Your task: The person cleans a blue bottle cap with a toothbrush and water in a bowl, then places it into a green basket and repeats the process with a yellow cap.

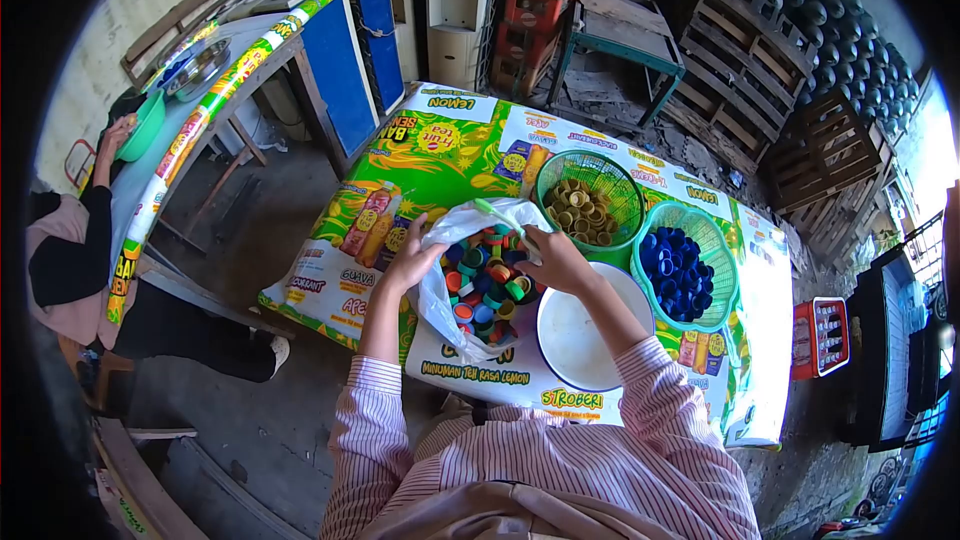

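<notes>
A white plastic bag [437, 308] stands in front of me, its mouth spread wide. Inside lie many bottle caps [488, 280] in red, green, blue and orange. My left hand [408, 262] grips the bag's left rim. The opposite rim is in my right hand [558, 260], near a pale green twisted edge; some of its fingers are hidden. Under my right forearm sits a white basin [580, 330] with a dark blue rim. Beyond it are a green basket [628, 180] of gold-brown caps and a lighter green basket [727, 285] of dark blue caps.
A printed plastic cloth [440, 175] covers the table. At the left, another person [70, 250] works at a second table with a green basin [148, 128] and a metal bowl [200, 65]. Stacked crates [530, 20], a small table [625, 25] and wooden pallets [745, 60] stand behind.
</notes>
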`<action>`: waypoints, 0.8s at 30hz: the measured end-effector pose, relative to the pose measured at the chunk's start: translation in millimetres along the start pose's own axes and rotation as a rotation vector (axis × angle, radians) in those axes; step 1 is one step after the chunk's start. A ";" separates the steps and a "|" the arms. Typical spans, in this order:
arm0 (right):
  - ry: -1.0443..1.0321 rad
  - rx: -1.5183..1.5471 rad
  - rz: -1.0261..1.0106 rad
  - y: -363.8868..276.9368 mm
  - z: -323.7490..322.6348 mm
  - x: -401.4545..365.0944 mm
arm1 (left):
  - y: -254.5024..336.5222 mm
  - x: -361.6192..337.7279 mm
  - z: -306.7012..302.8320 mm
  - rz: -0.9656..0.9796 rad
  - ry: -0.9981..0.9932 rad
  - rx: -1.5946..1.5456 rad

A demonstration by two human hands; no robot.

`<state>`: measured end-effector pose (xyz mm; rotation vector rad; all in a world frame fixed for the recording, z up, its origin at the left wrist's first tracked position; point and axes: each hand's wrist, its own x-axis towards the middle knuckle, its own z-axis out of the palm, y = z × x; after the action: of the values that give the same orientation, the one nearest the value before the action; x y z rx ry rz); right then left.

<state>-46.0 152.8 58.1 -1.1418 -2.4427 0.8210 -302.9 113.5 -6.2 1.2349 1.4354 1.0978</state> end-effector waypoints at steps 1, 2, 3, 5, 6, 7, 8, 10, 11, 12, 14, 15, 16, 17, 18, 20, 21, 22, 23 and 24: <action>0.004 0.136 -0.005 -3.3 -2.6 -6.5 | -2.2 -2.2 1.8 0.075 0.042 0.098; 0.046 0.158 -0.028 -6.4 -4.4 -12.7 | -4.7 -7.3 3.5 0.073 0.042 0.101; 0.048 0.160 -0.030 -9.0 -5.9 -20.2 | 10.8 -22.4 7.6 0.231 0.169 0.275; 0.226 0.330 -0.109 -15.5 -8.9 -37.4 | 54.4 -56.6 24.7 0.549 0.462 0.500; 0.262 0.336 -0.052 -23.3 -12.3 -48.2 | 64.0 -72.6 38.0 0.510 0.479 0.354; 0.294 0.343 0.008 -32.8 -16.3 -61.4 | 66.8 -88.7 53.1 0.466 0.494 0.208; 0.305 0.315 0.051 -41.8 -19.6 -74.7 | 65.0 -104.5 70.6 0.381 0.372 0.092; 0.456 0.267 -0.015 -45.3 -8.2 -97.1 | 68.4 -127.9 105.0 0.205 0.123 -0.203; 0.479 0.230 0.008 -47.5 -4.1 -109.4 | 71.7 -136.0 120.0 0.114 -0.007 -0.382; 0.520 0.218 -0.028 -46.0 4.2 -120.9 | 64.2 -138.3 133.6 0.063 -0.101 -0.530; 0.559 0.100 -0.081 -43.9 11.3 -141.5 | 53.0 -142.7 150.0 -0.007 -0.212 -0.639; 0.601 0.112 -0.118 -39.0 16.6 -150.8 | 52.1 -143.4 155.7 -0.009 -0.207 -0.639; 0.630 0.127 -0.108 -35.4 19.8 -158.1 | 51.0 -144.7 161.8 0.012 -0.232 -0.625; 0.658 0.143 -0.098 -32.9 20.8 -165.4 | 49.5 -147.1 167.9 0.031 -0.255 -0.611; 0.653 0.147 -0.100 -32.1 17.7 -172.1 | 47.4 -150.0 172.7 0.026 -0.242 -0.567; 0.677 0.260 -0.019 -32.7 9.0 -186.8 | 48.0 -155.7 185.5 0.052 -0.201 -0.575; 0.671 0.265 -0.020 -30.2 5.4 -196.2 | 47.9 -159.0 191.9 0.079 -0.166 -0.585; 0.636 0.321 0.060 -26.5 1.7 -207.1 | 45.2 -160.6 198.4 0.119 -0.114 -0.526; 0.599 0.376 0.140 -23.0 -0.2 -217.3 | 46.1 -161.9 203.4 0.120 -0.119 -0.547; 0.624 0.486 0.168 -19.7 -0.1 -225.1 | 45.9 -162.0 208.1 0.122 -0.128 -0.507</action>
<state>83.9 -32.1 60.2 -1.1881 -1.5551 0.8744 -78.2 -30.4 15.1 1.0101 0.9145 1.3375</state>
